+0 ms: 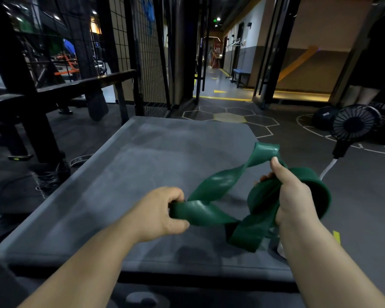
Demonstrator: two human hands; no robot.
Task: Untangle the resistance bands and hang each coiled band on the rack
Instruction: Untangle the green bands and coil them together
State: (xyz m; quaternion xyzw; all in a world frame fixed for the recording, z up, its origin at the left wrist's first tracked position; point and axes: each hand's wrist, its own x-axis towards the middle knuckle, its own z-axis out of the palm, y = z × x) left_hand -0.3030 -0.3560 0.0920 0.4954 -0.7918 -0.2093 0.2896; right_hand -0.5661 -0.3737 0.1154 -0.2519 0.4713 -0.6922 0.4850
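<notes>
A wide green resistance band (218, 185) hangs twisted between my two hands, just above a grey padded box (142, 165). My left hand (162, 213) pinches one folded end of the band. My right hand (293, 192) grips a bundle of several coiled loops of the same band, with one loop sticking up past my thumb and another curling round to the right of the hand. A lower fold of the band droops onto the box near its right front corner.
A black metal rack with a wire grid panel (142, 52) stands at the left and back. A small black fan (353, 125) on a white cable and a dark 3 kg ball (325, 117) sit on the floor at right, beside a standing person (378, 63).
</notes>
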